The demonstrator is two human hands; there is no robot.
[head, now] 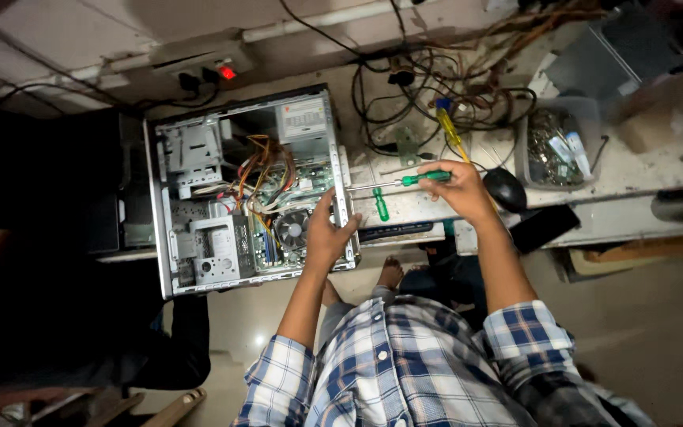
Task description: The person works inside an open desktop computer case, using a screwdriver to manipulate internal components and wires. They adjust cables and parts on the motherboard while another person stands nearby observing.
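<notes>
Left hand grips the open grey metal computer case's edge; right hand clasps a green-handled screwdriver, fingertips hidden.

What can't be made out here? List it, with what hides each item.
Head view only:
- Left hand: its fingertips curl over the open computer case edge; the grip inside is hidden.
- Green screwdriver: the right hand covers the handle's end.
- Clear plastic container: contents too small and blurred to identify.
- Left of the case: too dark.
</notes>
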